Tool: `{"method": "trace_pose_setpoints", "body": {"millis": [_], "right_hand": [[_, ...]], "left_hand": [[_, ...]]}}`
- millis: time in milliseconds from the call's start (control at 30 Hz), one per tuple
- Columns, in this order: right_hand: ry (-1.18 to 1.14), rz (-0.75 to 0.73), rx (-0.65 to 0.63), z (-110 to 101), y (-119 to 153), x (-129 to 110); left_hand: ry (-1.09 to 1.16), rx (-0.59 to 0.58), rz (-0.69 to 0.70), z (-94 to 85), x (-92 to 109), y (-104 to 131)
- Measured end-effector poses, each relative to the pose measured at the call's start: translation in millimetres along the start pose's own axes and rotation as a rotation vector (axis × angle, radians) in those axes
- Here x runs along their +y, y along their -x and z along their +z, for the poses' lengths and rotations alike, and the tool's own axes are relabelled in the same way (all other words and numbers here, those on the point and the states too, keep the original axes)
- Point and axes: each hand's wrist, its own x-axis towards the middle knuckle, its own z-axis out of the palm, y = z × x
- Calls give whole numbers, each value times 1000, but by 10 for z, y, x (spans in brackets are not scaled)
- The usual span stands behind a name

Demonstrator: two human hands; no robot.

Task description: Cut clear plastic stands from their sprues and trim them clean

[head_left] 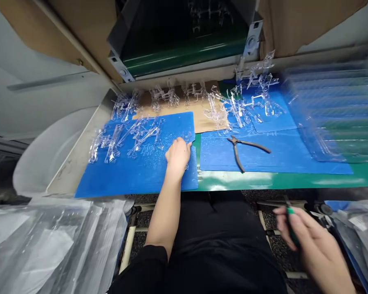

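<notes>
My left hand [178,153] rests on a blue sheet [125,179] with its fingers curled and pressed together. What it grips, if anything, is hidden under the fingers; small clear bits lie beside it. Low on the right, off the table edge, my right hand [313,241] is closed around a green-and-black handled tool [291,222]. The tool's thin tip points up and is blurred. Clear plastic molded pieces [141,134] on branching frames lie left of my left hand. A pair of cutting pliers [241,148] lies with its handles spread on the right-hand blue sheet [217,157].
More clear pieces [236,108] lie along the back on brown cardboard [202,116] and blue sheets. Stacked clear trays [337,110] stand at right. A dark green conveyor [187,53] ends above the table. Bagged sheets [64,245] lie below left; a translucent bin [39,151] stands at left.
</notes>
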Motion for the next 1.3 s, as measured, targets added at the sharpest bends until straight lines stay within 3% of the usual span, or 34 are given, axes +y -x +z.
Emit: {"method": "trace_pose_setpoints", "body": {"millis": [67,133,233,300,367,467,667,900,1300], "right_hand": [[-94,-5,-124,263,-77,6],[-133,-81,-230,504,-262,-62],[-122,-221,-299,727,-536,-230],[-89,-294,-339,797,-643,-328],[-25,-394,-362,842,-693,-392],[94,-592,-356,899,-722,-440],[308,-771,-427,862,-738,-505],[417,-771,-459,694,-722,-563],[474,-777,-513,605,-687,-556]], "left_hand": [[54,-53,73,-16,-38,-29],[199,-103,187,-86,-112,149],[638,-193,366,-205,-285,674],[855,-215,397,-228,-412,1041],[886,-155,401,-196,-518,1320],[823,-6,513,-121,-619,1533],[726,75,620,-135,-685,1610],[661,171,748,-85,-642,1599],[597,165,727,-166,-541,1651]]}}
